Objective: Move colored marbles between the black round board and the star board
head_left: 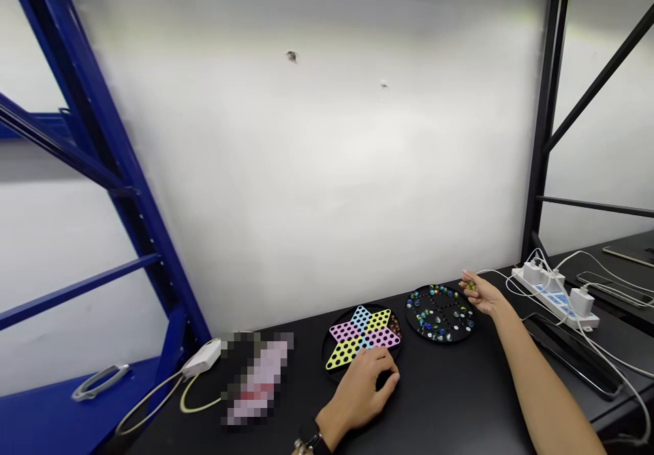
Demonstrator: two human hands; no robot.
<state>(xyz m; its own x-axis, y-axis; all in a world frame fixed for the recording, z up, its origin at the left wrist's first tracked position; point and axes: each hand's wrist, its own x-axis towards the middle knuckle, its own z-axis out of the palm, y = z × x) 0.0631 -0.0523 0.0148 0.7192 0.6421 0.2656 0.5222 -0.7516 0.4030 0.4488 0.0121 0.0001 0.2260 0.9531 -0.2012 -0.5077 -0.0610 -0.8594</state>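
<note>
A Chinese checkers board (363, 339) with a yellow, pink and blue star lies in a black round tray (327, 346). Over its near edge rests my left hand (364, 381), thumb apart and fingers loosely curved, with nothing visible in it; the fingertips are partly hidden. Reddish-brown marbles (395, 327) show at the board's right side. To the right, a second round black tray (462, 336) has blue, green, white and clear marbles spread around it. My right hand (483, 294) is closed on small yellowish marbles (469, 285), just beyond that tray's right edge.
A white power strip (556, 296) with plugged chargers and loose white cables lies at the right, near a black glossy object (572, 356). On the left are a white adapter (203, 357) with a cable and a blurred pink item (258, 380). A white wall (332, 169) stands behind.
</note>
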